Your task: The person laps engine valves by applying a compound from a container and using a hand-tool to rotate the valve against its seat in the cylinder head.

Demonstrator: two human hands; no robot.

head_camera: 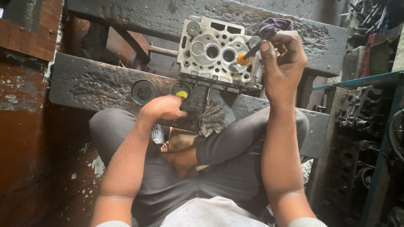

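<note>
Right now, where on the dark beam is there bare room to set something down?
The beam is bare left of the round recess. It is crowded from the left hand at the yellow-marked recess to the rag under the cylinder head.

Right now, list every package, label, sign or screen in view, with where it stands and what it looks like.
None in view: no package, label, sign or screen.
Nearest thing to a container: a small round tin with yellow paste, on the dark bench by the left hand.
The right hand holds an orange-tipped tool on the grey cylinder head.
</note>
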